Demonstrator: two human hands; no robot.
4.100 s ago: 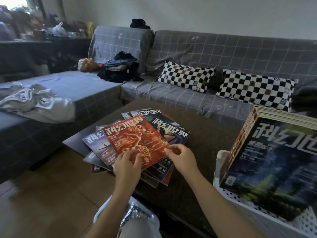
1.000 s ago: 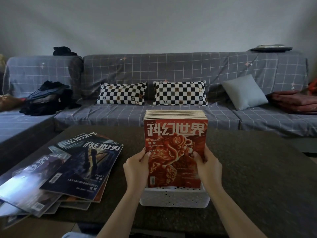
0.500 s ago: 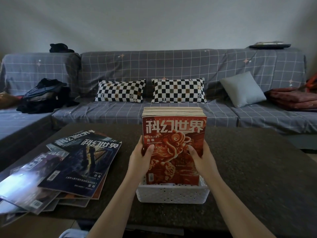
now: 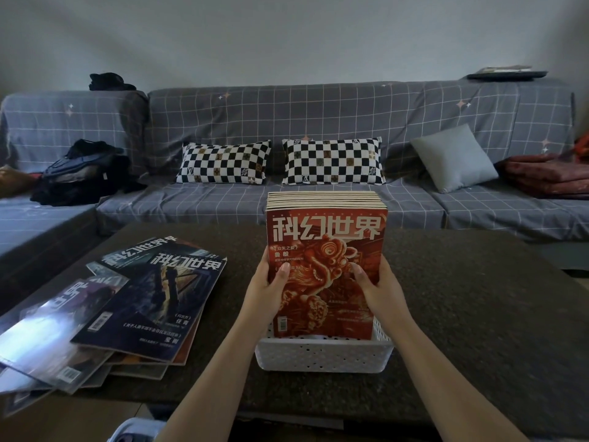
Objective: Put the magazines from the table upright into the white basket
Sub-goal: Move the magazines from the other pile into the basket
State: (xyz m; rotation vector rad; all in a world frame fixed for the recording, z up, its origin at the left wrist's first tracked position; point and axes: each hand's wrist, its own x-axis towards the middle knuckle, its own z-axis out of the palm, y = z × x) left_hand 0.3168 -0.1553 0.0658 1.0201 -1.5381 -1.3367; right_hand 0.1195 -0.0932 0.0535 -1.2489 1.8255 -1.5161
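A red magazine (image 4: 325, 250) stands upright at the front of a row of several magazines in the white basket (image 4: 322, 355) on the dark table (image 4: 462, 298). My left hand (image 4: 269, 290) grips its left edge, thumb on the cover. My right hand (image 4: 377, 290) grips its right edge the same way. The magazine's bottom edge is down inside the basket. A fanned pile of magazines (image 4: 127, 301) lies flat on the table's left end, a dark blue one on top.
Behind the table runs a grey checked sofa (image 4: 318, 122) with two checkered pillows (image 4: 223, 162), a grey cushion (image 4: 454, 157), dark clothes (image 4: 76, 173) at the left and a red blanket (image 4: 548, 177) at the right. The table's right half is bare.
A red magazine was picked from the pile on the table and stood in the basket. Over the last second it sank slightly lower while both hands kept holding its edges.
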